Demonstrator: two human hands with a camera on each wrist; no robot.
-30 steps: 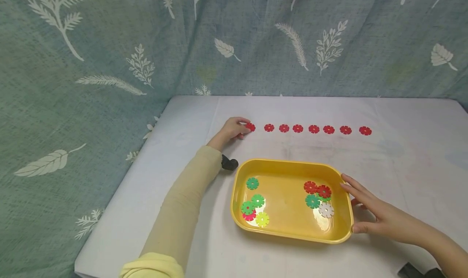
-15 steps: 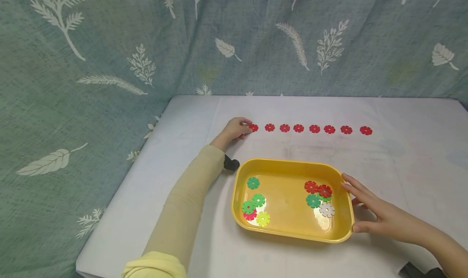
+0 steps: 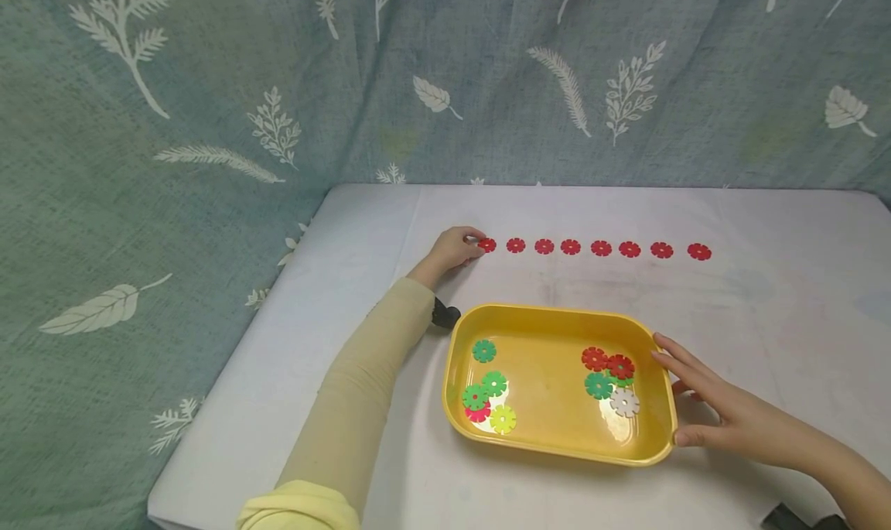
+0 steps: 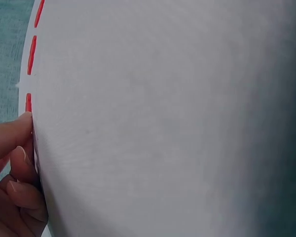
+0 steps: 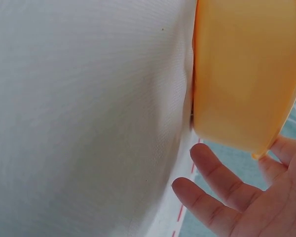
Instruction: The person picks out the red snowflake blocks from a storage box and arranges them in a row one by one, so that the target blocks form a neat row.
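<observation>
My left hand (image 3: 454, 249) pinches a red notched interlocking disc (image 3: 490, 245) at the left end of a row on the table. In the left wrist view that disc (image 4: 28, 102) shows edge-on, partly covered by the fingertips. Several more red discs (image 3: 571, 247) lie flat to its right, evenly spaced except for a wider gap at the far right. My right hand (image 3: 720, 406) rests its extended fingers and thumb against the right end of the yellow tray (image 3: 557, 310). The right wrist view shows its lower fingers straight and apart from the tray wall (image 5: 246, 74).
Inside the tray, a green disc (image 3: 484, 350), a yellow disc (image 3: 503, 419) and others lie at the left. A white disc (image 3: 624, 402) lies with red and green ones at the right. White cloth covers the table (image 3: 780, 298); a patterned curtain (image 3: 487, 89) hangs behind.
My left hand has slid the end red disc slightly right, closer to its neighbour in the row. The right hand stays at the tray. The head view has shifted a little.
</observation>
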